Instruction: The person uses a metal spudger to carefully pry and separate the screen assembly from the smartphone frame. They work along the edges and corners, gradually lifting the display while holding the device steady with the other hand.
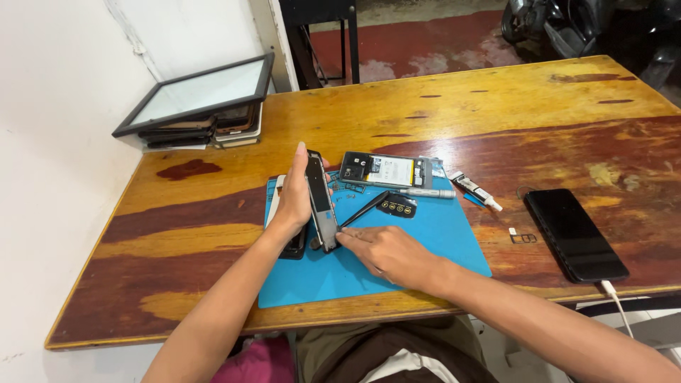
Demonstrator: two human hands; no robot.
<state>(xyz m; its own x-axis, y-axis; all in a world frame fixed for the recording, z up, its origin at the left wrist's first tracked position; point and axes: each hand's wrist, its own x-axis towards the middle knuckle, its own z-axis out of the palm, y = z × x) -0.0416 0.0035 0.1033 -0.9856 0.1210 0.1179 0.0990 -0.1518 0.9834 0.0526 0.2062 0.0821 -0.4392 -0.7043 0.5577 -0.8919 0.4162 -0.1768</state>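
While the left hand [294,202] wraps around a phone frame [320,202] and holds it up on its long edge, fingers closed over the far side and thumb on the near side, the right hand [386,253] rests flat on the blue mat [425,241] just beside it. The fingers of the right hand are loosely bent, their tips touching the lower end of the phone frame; whether they pinch anything small there cannot be told. Under the left hand lies a dark phone part [293,245], partly hidden by the wrist. Just beyond the right hand a black prying tool [365,208] lies slanted on the mat, with a small black piece [397,206] next to it. Farther from both hands an opened phone [385,170] lies with its insides up, a grey pen-shaped tool [428,193] in front of it and a small tube [474,190] off to the right. Well to the right of the right hand a black phone [574,234] lies on the wooden tabletop [496,99] with a white cable [616,301] plugged in. Far beyond the left hand sits a stack of screens [202,106].
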